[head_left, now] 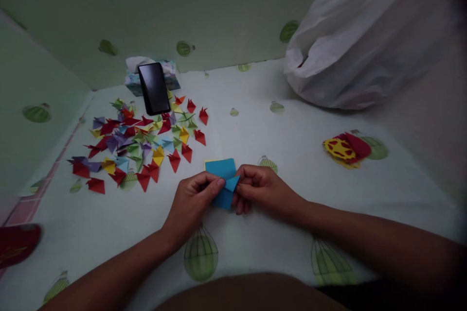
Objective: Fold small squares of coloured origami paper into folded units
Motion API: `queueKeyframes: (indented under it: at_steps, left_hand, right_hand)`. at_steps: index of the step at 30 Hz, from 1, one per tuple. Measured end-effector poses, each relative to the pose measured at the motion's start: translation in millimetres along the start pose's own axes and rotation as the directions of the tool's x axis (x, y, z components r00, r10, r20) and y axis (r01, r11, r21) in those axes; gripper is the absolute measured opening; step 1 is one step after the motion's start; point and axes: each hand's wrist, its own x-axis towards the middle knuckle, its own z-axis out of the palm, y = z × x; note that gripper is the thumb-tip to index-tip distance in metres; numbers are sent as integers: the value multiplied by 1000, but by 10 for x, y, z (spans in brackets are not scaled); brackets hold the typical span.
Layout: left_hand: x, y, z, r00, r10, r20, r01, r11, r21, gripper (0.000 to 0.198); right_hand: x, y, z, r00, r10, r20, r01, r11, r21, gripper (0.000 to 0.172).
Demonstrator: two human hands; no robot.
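Note:
Between my two hands is a partly folded piece of blue origami paper, its pointed flap aimed up to the right. My left hand pinches its left side, thumb on top. On the other side, my right hand grips the paper's right edge between thumb and curled fingers. Just beyond lies a small stack of square paper, blue on top with a yellow edge showing. Some of the blue below my fingers overlaps, so I cannot tell where the folded piece ends.
Many folded paper pieces in several colours spread at the left. Behind them a phone leans on a tissue box. A white plastic bag stands back right, with red and yellow cut-outs nearer. A red object sits far left.

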Motion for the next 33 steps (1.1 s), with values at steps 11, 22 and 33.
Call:
queueKeyframes:
  at_steps: [11, 22, 33]
  left_hand:
    - [5, -10, -1, 991, 118, -60, -109, 986, 125, 17]
    - [-16, -25, 16, 978, 201, -49, -188, 963, 195, 18]
    - [-21, -25, 9, 964, 262, -50, -237, 927, 292, 15]
  right_hand:
    - [-7, 36, 25, 1000, -8, -19, 8, 1000, -6, 11]
    - [-16, 6, 50, 999, -6, -34, 6, 1000, 0, 12]
    - [-16, 19, -40, 995, -54, 85, 46, 995, 90, 22]
